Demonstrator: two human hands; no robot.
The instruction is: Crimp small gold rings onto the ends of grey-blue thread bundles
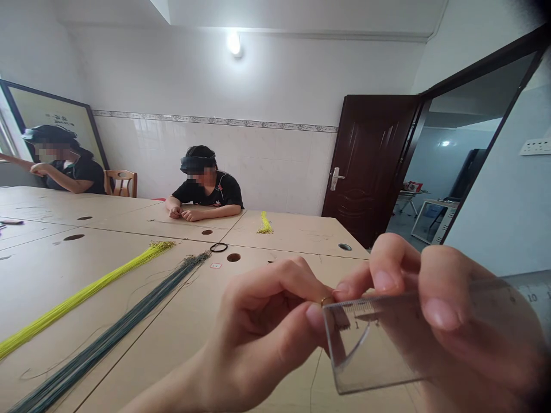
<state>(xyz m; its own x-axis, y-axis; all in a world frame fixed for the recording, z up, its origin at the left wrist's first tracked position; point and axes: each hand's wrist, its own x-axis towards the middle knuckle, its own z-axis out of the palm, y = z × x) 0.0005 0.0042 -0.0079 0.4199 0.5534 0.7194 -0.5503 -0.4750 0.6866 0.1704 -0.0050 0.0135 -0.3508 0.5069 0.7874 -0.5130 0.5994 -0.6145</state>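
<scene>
clear ruler (pixel 379 350) in right hand (pixel 439 298)
left hand (pixel 275 327) fingers pinch small brass-coloured piece (pixel 326 300) at ruler's end; right fingers grip ruler.

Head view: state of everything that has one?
Door: open
Lamp: on
Ruler: held up, slightly tilted
Gold loop: pinched, partly hidden
Left hand: closed on gold loop
Right hand: gripping ruler
Near yellow bundle: lying flat
Far yellow bundle: lying flat
Green bundle: lying flat, some strands loose
</scene>
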